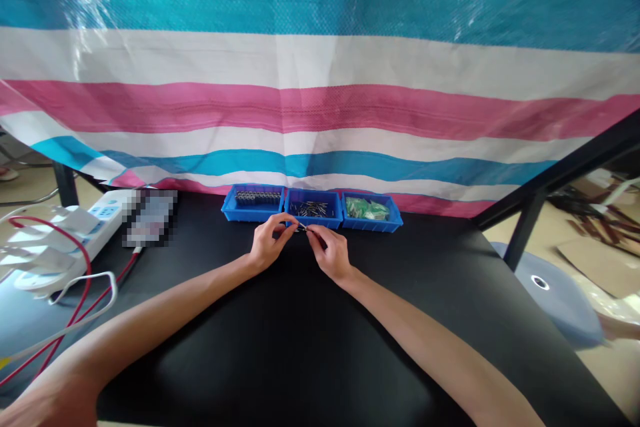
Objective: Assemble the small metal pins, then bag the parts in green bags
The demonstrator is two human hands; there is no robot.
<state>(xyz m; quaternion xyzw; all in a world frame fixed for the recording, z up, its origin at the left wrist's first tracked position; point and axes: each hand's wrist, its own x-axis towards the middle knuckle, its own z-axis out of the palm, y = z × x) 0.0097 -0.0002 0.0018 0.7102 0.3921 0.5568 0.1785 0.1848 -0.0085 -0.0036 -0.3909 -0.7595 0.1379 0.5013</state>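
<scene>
- The left hand (273,241) and right hand (331,252) pinch a thin, shiny metal stick (303,228).
- It seems to lie sideways between them, near the middle blue plastic box (327,221).

Free room across the near tabletop (280,347); blue bins (326,221) and striped sheet (320,107) ahead, cables (90,270) at left.

No lettering, number or brand can be read on the striped sheet (310,107), the three blue bins (327,221), the white power strip (107,212) or the phone-like device (151,217) (blurred into coarse blocks).
</scene>
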